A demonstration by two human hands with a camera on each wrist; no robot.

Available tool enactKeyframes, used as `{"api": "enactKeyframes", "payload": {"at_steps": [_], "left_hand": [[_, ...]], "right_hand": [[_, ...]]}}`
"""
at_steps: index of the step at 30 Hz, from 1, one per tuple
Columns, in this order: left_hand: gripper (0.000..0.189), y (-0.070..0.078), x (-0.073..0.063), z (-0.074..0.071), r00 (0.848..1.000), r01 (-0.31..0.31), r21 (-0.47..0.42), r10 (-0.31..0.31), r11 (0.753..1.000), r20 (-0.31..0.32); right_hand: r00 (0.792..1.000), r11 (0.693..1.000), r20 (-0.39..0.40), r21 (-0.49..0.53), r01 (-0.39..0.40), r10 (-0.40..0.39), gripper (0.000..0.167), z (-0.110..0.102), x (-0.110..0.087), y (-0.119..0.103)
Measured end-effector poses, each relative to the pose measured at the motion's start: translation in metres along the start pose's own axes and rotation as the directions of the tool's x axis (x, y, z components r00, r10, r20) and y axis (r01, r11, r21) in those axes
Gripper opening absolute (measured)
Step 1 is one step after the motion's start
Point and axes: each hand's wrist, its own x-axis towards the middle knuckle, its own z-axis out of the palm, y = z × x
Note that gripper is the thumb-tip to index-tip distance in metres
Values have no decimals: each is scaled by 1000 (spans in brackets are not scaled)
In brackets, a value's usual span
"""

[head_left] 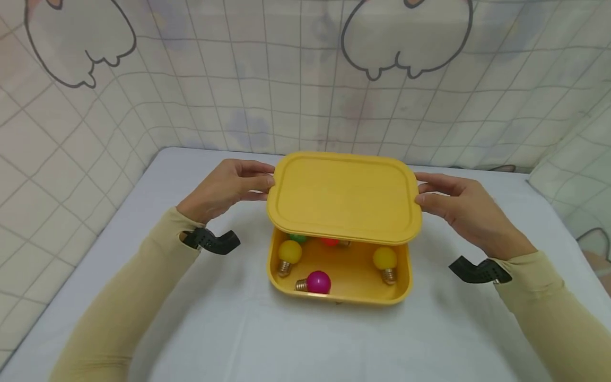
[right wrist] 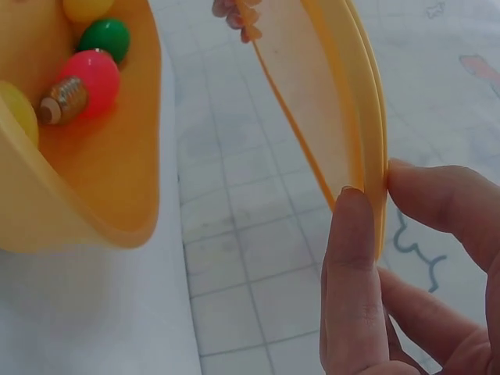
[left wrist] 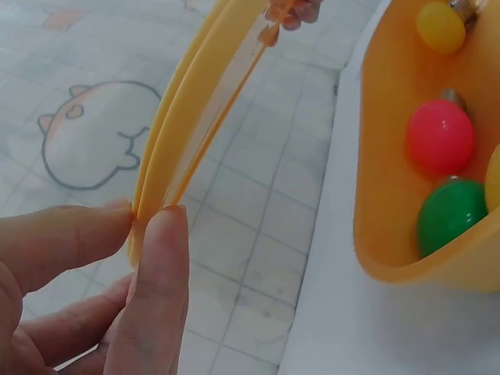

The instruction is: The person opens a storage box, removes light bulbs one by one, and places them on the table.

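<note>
I pinch the smooth, round-cornered yellow lid [head_left: 343,196] by its short ends with my left hand [head_left: 228,185] and right hand [head_left: 467,208], held clear of the yellow box [head_left: 353,268] of glossy bulbs [head_left: 319,282].

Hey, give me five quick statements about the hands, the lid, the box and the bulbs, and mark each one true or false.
1. The left hand and right hand both hold the yellow lid. True.
2. The magenta bulb lies inside the yellow box. True.
3. The yellow lid is seated on the yellow box. False: it is held up above it.
4. The green bulb lies beside the pink bulb. True.
5. Just one yellow bulb shows in the head view. False: two yellow bulbs show there.
</note>
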Motion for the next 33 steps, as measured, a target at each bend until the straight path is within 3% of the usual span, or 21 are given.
{"api": "enactKeyframes", "payload": {"at_steps": [9,14,18,28,33], "left_hand": [[47,6,12,-4,1000,-9,0,9,1000,-1],[47,9,21,-6,1000,-4,33,4,999,-9],[47,9,28,-5,1000,-1,3,1,1000,-21],[47,-2,44,-6,1000,9,-65,-11,998,-28],[47,-12,55,-1,998,37,-110,-42,993,-37]], "right_hand": [[997,997,12,33,73,-74,67,-8,15,-8],[996,995,18,56,81,-83,69,-10,25,-8],[997,994,23,81,74,-76,74,-10,34,-6],[993,967,50,236,94,-109,69,-7,58,5],[994,950,66,306,63,-87,69,-7,69,13]]}}
